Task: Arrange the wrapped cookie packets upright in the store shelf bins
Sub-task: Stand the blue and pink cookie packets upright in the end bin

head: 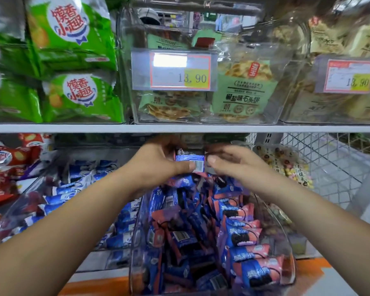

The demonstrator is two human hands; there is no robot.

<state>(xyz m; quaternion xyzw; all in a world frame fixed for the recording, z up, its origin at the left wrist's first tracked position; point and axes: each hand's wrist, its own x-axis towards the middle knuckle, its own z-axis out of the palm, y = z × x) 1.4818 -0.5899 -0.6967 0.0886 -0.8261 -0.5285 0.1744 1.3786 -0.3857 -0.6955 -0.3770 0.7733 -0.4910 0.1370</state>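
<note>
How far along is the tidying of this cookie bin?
Partway, it seems. A row of packets along the right side of the bin stands neatly, faces forward. Both the left hand and right hand pinch one blue packet at the back. The heap in the middle lies jumbled, yet to sort.

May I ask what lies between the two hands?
A blue wrapped cookie packet with a white barcode, pinched by left hand and right hand, in head view.

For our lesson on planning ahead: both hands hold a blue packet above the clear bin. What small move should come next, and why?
Probably set the packet down upright at the back of the bin: the left hand and right hand pinch it there, above a jumbled heap.
</note>
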